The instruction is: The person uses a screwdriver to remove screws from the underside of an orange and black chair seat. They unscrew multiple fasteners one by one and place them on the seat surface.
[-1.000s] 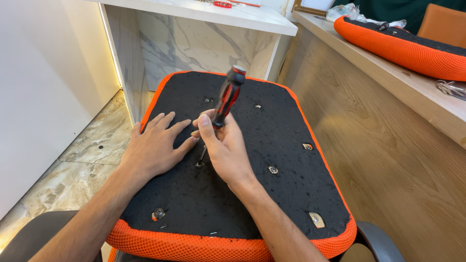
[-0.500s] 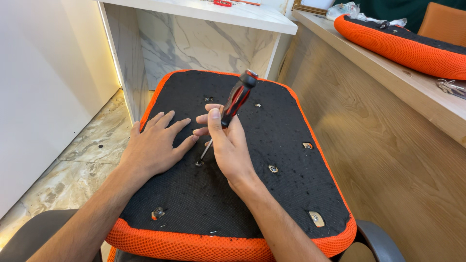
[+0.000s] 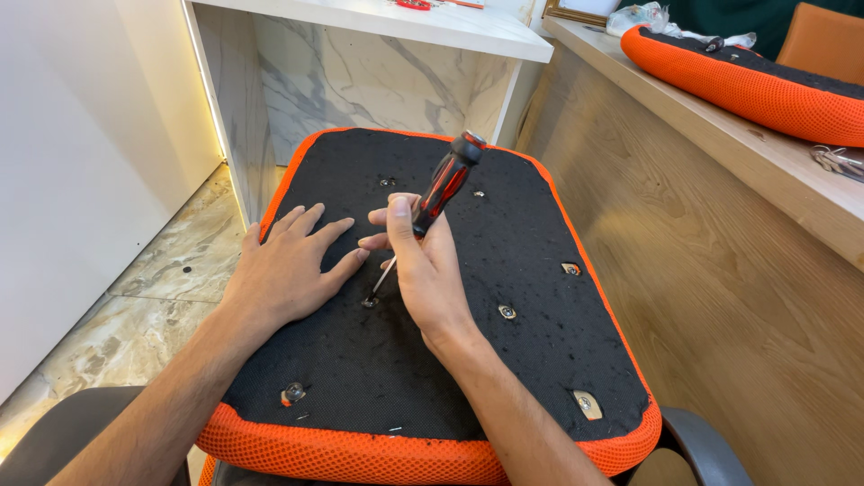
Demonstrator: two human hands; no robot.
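The right hand is gripping a red-and-black screwdriver, tilted toward 1 o'clock, tip in a screw at the seat cushion's centre; the left hand is lying open at 9 o'clock, so a slipping tip could be jabbing its fingers

White wall on the left, lit by a warm vertical light strip along the marble-veined cabinet. White countertop above it. Floor is beige marbled tile. Wood-grain counter fills the right; a second orange cushion lies on top.
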